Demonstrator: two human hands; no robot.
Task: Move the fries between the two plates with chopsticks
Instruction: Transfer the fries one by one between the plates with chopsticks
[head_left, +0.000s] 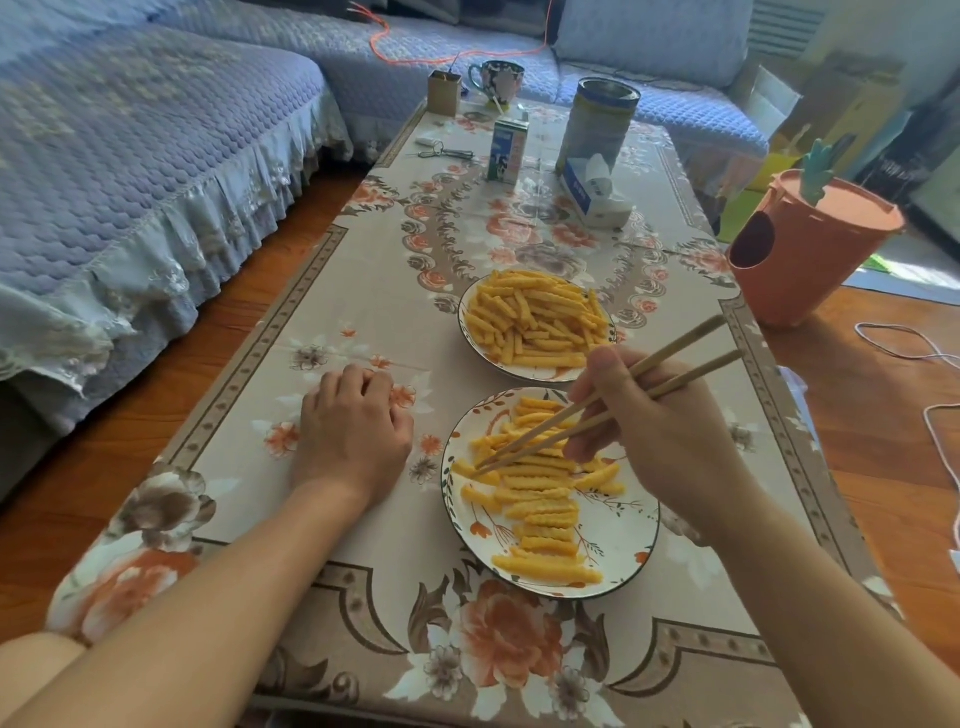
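The right hand grips a pair of chopsticks, its fingers curled round their upper part. The sticks slant down and to the left from the hand, across the near plate, and their tips come together at the left side of that plate, at a fry lying near the rim. Whether the tips actually pinch the fry or only touch it cannot be told. The hand itself hovers over the right edge of the near plate, so the fry at the tips lies to its left and slightly nearer the person.

The near plate holds a loose spread of fries, many laid side by side in a rough column down its middle. The far plate sits just beyond it, close but apart, and carries a heaped pile of fries.

The left hand rests on the tablecloth to the left of the near plate, fingers loosely curled under and holding nothing.

At the far end of the table stand a milk carton, a tin, a tissue pack and a mug.
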